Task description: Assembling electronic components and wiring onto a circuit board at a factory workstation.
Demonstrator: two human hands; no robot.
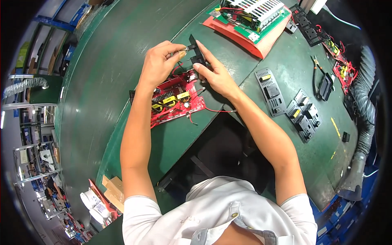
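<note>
My right hand (pixel 214 75) grips a black panel (pixel 196 51), held on edge above the green bench, with the thumb on its near side and the fingers behind. At the panel's left face, my left hand (pixel 159 61) is closed in a pinch. A small shiny piece shows at its fingertips, too small to name. Just below both hands lies a red circuit board (pixel 198 102) with yellow-wrapped parts, dark coils and loose red wires. One red wire runs right from it toward the bench edge. My left wrist hides part of the board.
Grey panels with sockets (pixel 271 92) (pixel 304 115) lie to the right, beside pliers (pixel 315 75) and a black tray-like part (pixel 325 87). A green board under a white vented cover (pixel 265 12) sits on red sheeting at the back. A flexible grey duct (pixel 362 94) borders the right side.
</note>
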